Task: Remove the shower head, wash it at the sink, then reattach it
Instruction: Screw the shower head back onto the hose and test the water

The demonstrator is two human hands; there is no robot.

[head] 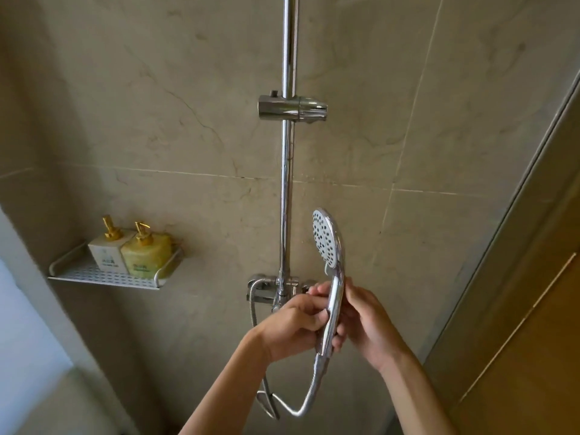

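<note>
The chrome shower head [326, 240] is off its holder, its white nozzle face turned left, standing upright in front of the wall. My left hand [293, 324] grips the handle from the left and my right hand [367, 321] holds it from the right, both wrapped around the chrome handle. The metal hose [306, 400] is joined to the handle's bottom end, loops down and runs back up to the mixer valve [266, 288]. The empty chrome holder [293, 108] sits higher up on the vertical riser rail [287, 189].
A white perforated shelf [94, 273] on the left wall carries two pump bottles, one white [105, 249] and one yellow [147, 254]. Beige marble tiles cover the wall. A glass panel edge and a wooden door [533, 324] stand at the right.
</note>
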